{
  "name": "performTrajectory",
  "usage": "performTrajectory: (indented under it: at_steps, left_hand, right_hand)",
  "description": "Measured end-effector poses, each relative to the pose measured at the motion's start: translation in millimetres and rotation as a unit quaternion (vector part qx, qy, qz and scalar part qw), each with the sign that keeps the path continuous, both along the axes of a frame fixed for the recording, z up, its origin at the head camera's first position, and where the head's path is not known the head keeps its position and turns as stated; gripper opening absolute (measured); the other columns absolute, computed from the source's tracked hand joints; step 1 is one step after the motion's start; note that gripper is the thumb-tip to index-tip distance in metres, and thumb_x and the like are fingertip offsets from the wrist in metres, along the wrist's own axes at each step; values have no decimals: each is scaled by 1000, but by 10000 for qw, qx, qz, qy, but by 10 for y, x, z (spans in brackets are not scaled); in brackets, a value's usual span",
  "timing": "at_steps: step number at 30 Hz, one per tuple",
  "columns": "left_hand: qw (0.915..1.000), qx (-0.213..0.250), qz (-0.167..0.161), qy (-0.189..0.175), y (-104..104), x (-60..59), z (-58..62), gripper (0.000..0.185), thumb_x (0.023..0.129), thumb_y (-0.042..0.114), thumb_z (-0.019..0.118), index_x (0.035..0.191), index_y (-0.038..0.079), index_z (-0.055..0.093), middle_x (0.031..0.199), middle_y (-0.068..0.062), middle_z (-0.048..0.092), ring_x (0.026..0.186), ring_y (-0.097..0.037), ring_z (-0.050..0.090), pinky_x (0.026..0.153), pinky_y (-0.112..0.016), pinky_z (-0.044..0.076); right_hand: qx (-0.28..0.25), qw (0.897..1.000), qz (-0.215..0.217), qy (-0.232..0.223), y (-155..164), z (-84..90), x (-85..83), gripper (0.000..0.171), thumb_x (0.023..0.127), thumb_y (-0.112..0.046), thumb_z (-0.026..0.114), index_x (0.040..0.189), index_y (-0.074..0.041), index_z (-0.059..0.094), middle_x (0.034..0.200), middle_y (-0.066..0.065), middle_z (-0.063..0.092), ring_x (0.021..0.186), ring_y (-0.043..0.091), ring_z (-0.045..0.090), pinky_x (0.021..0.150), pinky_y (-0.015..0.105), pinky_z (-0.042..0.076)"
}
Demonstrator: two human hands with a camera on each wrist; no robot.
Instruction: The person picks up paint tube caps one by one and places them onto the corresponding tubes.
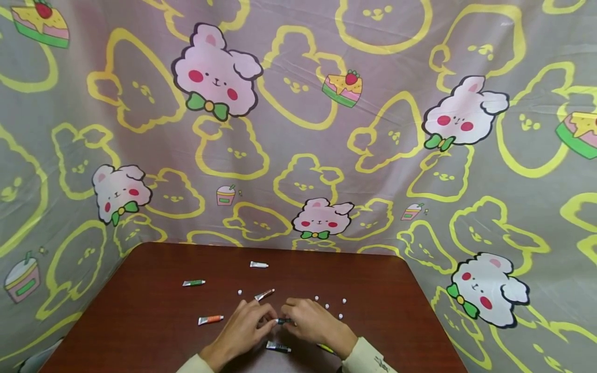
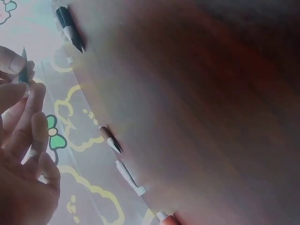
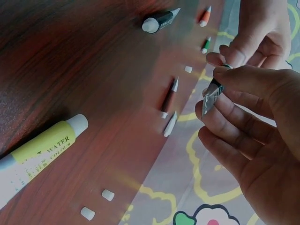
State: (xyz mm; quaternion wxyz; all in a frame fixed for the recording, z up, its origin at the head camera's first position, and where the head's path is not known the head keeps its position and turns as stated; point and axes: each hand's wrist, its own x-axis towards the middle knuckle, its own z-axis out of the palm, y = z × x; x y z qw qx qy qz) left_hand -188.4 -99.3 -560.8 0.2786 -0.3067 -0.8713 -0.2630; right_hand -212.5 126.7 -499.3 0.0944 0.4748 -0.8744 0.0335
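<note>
At the near edge of a dark reddish-brown wooden table (image 1: 373,290), a person's two hands meet over a small dark green paint tube (image 1: 282,321). The left hand (image 1: 244,326) pinches one end of it with curled fingertips; the right hand (image 1: 313,322) grips the crimped silver end between thumb and fingers. Just below the hands lies a small black paint tube (image 1: 278,347). An orange tube (image 1: 210,319) and a green tube (image 1: 193,283) lie to the left, a white tube (image 1: 258,264) further back. Tiny white caps (image 1: 327,306) are scattered near the right hand.
</note>
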Motion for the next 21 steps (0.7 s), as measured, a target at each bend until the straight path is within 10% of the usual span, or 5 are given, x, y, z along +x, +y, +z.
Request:
performTrajectory:
  at_steps: [21]
  left_hand:
    - [9999,-14,-143,-36,6,-2,17,24,86,20,90,95,30,70,84,20,66,87,-3,53,74,-26,36]
  right_hand:
    - [51,9999,10,96,2,-19,-20,25,86,-19,87,83,-18,63,82,-9,60,64,-2,45,56,15,37]
